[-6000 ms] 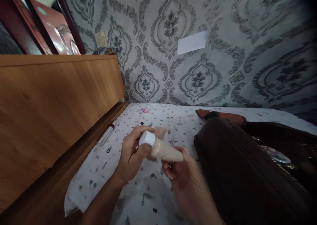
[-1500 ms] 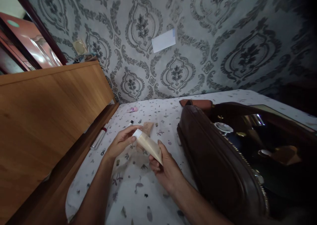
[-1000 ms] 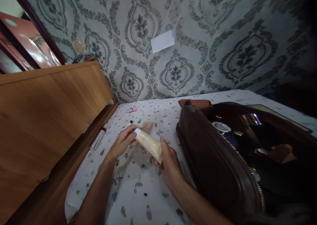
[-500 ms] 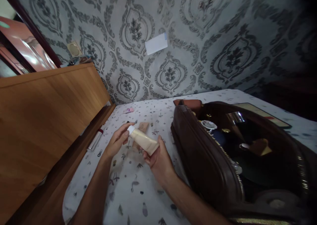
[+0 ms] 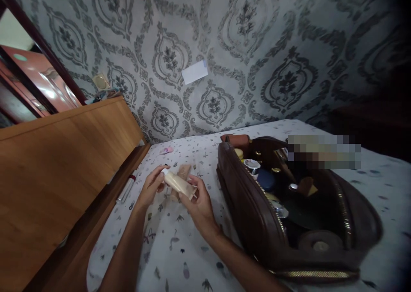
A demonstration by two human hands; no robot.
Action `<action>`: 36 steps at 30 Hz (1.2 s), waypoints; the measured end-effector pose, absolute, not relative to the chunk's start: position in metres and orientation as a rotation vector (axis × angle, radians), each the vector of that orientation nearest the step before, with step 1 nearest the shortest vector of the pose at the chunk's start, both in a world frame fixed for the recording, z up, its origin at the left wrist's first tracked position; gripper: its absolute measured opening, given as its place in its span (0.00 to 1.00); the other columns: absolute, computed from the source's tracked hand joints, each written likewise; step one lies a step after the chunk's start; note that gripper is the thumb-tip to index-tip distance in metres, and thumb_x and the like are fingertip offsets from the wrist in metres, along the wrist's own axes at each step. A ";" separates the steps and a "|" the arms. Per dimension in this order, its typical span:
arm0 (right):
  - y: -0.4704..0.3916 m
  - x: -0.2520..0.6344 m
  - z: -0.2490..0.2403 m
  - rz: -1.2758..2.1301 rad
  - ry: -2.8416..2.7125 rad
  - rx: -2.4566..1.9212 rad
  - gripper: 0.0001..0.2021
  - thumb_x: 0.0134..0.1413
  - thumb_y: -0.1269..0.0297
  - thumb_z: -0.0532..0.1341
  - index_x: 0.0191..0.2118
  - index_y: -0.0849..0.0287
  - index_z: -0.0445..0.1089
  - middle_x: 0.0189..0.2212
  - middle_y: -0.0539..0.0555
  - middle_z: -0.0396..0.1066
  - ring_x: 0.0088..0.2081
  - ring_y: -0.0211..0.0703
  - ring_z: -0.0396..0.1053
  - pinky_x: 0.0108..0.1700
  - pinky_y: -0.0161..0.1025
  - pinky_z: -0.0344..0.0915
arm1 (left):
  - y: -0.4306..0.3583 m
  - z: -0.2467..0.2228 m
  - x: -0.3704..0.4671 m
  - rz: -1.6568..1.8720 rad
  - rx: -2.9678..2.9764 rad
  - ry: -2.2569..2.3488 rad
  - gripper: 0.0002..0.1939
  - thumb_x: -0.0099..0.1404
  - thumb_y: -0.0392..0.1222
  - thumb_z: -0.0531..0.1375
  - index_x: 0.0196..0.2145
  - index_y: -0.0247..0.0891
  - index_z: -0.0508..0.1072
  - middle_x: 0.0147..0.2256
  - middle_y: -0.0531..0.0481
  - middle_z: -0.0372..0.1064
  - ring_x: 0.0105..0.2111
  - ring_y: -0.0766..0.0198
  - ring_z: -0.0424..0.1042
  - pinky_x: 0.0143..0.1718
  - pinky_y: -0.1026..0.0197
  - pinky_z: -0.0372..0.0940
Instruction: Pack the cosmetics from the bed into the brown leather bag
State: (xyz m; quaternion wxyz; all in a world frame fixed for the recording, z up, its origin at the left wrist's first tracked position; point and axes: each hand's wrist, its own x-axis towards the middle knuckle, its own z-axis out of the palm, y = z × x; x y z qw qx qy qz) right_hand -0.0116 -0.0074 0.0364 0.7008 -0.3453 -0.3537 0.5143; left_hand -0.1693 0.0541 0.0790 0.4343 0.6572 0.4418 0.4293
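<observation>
A cream-coloured tube (image 5: 178,185) with a white cap is held between both hands over the patterned white sheet (image 5: 170,245). The fingers of my left hand (image 5: 150,188) close on its capped end. Around the flat lower end of the tube, my right hand (image 5: 199,204) has its thumb and fingers wrapped. Just behind the tube, a beige-pink tube (image 5: 184,171) lies on the sheet, partly hidden by the held one.
An open brown bag (image 5: 240,202) stands on the right, with jars and small items inside. A clear tube with a red band (image 5: 126,190) lies at the left edge beside the wooden board (image 5: 70,155). A pink item (image 5: 166,150) lies farther back.
The cream tube has turned slightly, and my right hand's fingers have shifted over its flat end. The view has moved, showing more of the inside of the bag.
</observation>
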 end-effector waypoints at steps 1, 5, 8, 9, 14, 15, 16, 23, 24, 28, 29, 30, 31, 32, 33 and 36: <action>-0.008 -0.012 0.037 1.153 -0.772 -0.767 0.26 0.40 0.64 0.68 0.49 0.56 0.65 0.45 0.54 0.68 0.46 0.47 0.69 0.46 0.40 0.67 | 0.053 0.082 -0.169 1.073 1.614 1.092 0.28 0.61 0.60 0.61 0.51 0.37 0.70 0.29 0.54 0.62 0.22 0.72 0.59 0.21 0.69 0.54; -0.008 -0.013 0.040 1.192 -0.656 -0.759 0.32 0.36 0.63 0.69 0.51 0.54 0.61 0.45 0.54 0.66 0.39 0.44 0.70 0.39 0.38 0.69 | 0.052 0.103 -0.167 1.123 1.587 1.024 0.25 0.59 0.56 0.65 0.49 0.37 0.71 0.29 0.55 0.61 0.21 0.74 0.58 0.19 0.71 0.55; -0.006 -0.015 0.037 1.213 -0.588 -0.806 0.32 0.34 0.65 0.67 0.51 0.54 0.60 0.41 0.52 0.66 0.33 0.40 0.68 0.32 0.35 0.68 | 0.059 0.125 -0.160 1.218 1.603 0.956 0.22 0.58 0.52 0.66 0.46 0.37 0.74 0.32 0.53 0.63 0.24 0.73 0.59 0.19 0.72 0.56; -0.004 -0.016 0.034 1.233 -0.583 -0.821 0.32 0.34 0.65 0.66 0.50 0.54 0.60 0.40 0.51 0.66 0.32 0.39 0.67 0.29 0.34 0.66 | 0.062 0.133 -0.154 1.253 1.603 0.919 0.21 0.58 0.52 0.67 0.45 0.37 0.74 0.34 0.52 0.64 0.25 0.72 0.60 0.19 0.72 0.57; -0.001 -0.019 0.015 1.267 -0.690 -0.898 0.20 0.35 0.63 0.66 0.40 0.56 0.66 0.33 0.50 0.66 0.27 0.37 0.63 0.19 0.29 0.57 | 0.070 0.177 -0.105 1.323 1.642 0.744 0.21 0.57 0.49 0.67 0.45 0.37 0.74 0.36 0.49 0.67 0.29 0.69 0.65 0.22 0.70 0.62; -0.001 -0.019 0.012 1.268 -0.718 -0.906 0.18 0.36 0.63 0.66 0.38 0.56 0.66 0.32 0.49 0.66 0.27 0.37 0.63 0.19 0.29 0.56 | 0.070 0.185 -0.092 1.315 1.668 0.730 0.21 0.57 0.49 0.67 0.45 0.37 0.74 0.36 0.49 0.68 0.29 0.68 0.67 0.22 0.70 0.62; -0.001 -0.019 0.010 1.269 -0.739 -0.912 0.16 0.37 0.63 0.66 0.36 0.56 0.67 0.31 0.49 0.66 0.27 0.36 0.63 0.19 0.29 0.56 | 0.070 0.192 -0.079 1.302 1.704 0.721 0.21 0.57 0.50 0.67 0.45 0.37 0.73 0.36 0.49 0.69 0.29 0.67 0.68 0.22 0.69 0.62; 0.002 -0.022 0.003 1.239 -0.771 -0.953 0.11 0.40 0.60 0.68 0.31 0.56 0.68 0.28 0.49 0.69 0.28 0.39 0.66 0.22 0.30 0.58 | 0.075 0.214 0.001 1.000 2.201 0.730 0.19 0.61 0.53 0.62 0.43 0.35 0.72 0.28 0.51 0.69 0.27 0.65 0.70 0.22 0.68 0.60; 0.002 -0.022 0.003 1.239 -0.778 -0.955 0.10 0.41 0.60 0.67 0.30 0.57 0.68 0.28 0.49 0.69 0.28 0.39 0.66 0.22 0.30 0.58 | 0.077 0.214 0.010 0.939 2.266 0.730 0.19 0.62 0.53 0.61 0.42 0.35 0.72 0.27 0.52 0.68 0.26 0.66 0.69 0.24 0.67 0.61; 0.001 -0.021 0.007 1.279 -0.798 -0.951 0.07 0.42 0.63 0.63 0.29 0.57 0.66 0.24 0.48 0.67 0.25 0.37 0.65 0.20 0.30 0.55 | 0.080 0.211 0.038 0.720 2.506 0.800 0.17 0.63 0.52 0.59 0.41 0.35 0.73 0.24 0.53 0.67 0.25 0.64 0.68 0.27 0.63 0.61; 0.001 -0.021 0.009 1.295 -0.795 -0.949 0.06 0.42 0.63 0.62 0.29 0.57 0.66 0.24 0.48 0.66 0.24 0.37 0.64 0.20 0.29 0.54 | 0.081 0.211 0.043 0.677 2.564 0.829 0.17 0.63 0.52 0.58 0.41 0.35 0.73 0.24 0.53 0.66 0.25 0.64 0.68 0.27 0.63 0.60; 0.001 -0.021 0.010 1.309 -0.789 -0.948 0.06 0.42 0.63 0.62 0.29 0.57 0.65 0.24 0.47 0.66 0.24 0.36 0.64 0.20 0.29 0.53 | 0.081 0.210 0.048 0.648 2.619 0.855 0.17 0.64 0.52 0.58 0.41 0.36 0.74 0.24 0.53 0.66 0.25 0.63 0.68 0.27 0.63 0.59; 0.001 -0.021 0.011 1.320 -0.781 -0.948 0.07 0.41 0.63 0.61 0.29 0.57 0.65 0.24 0.47 0.66 0.23 0.35 0.63 0.20 0.29 0.53 | 0.081 0.210 0.052 0.629 2.665 0.880 0.17 0.64 0.52 0.57 0.41 0.36 0.74 0.23 0.53 0.66 0.26 0.63 0.68 0.27 0.63 0.58; 0.001 -0.021 0.012 1.327 -0.775 -0.950 0.07 0.41 0.63 0.61 0.29 0.57 0.64 0.24 0.47 0.65 0.23 0.35 0.63 0.20 0.29 0.52 | 0.081 0.210 0.056 0.610 2.700 0.910 0.17 0.64 0.52 0.57 0.40 0.36 0.74 0.23 0.53 0.67 0.26 0.62 0.68 0.28 0.63 0.58; 0.001 -0.021 0.012 1.334 -0.771 -0.951 0.07 0.41 0.63 0.61 0.29 0.57 0.64 0.24 0.47 0.65 0.23 0.35 0.63 0.20 0.29 0.52 | 0.082 0.210 0.059 0.593 2.723 0.939 0.17 0.64 0.53 0.57 0.40 0.37 0.75 0.23 0.53 0.67 0.26 0.62 0.68 0.28 0.63 0.57; 0.002 -0.022 0.011 1.359 -0.764 -0.957 0.07 0.41 0.62 0.61 0.28 0.57 0.64 0.23 0.46 0.64 0.22 0.34 0.63 0.20 0.29 0.52 | 0.087 0.209 0.066 0.539 2.747 1.012 0.19 0.65 0.55 0.56 0.38 0.36 0.75 0.22 0.52 0.68 0.26 0.61 0.69 0.27 0.63 0.57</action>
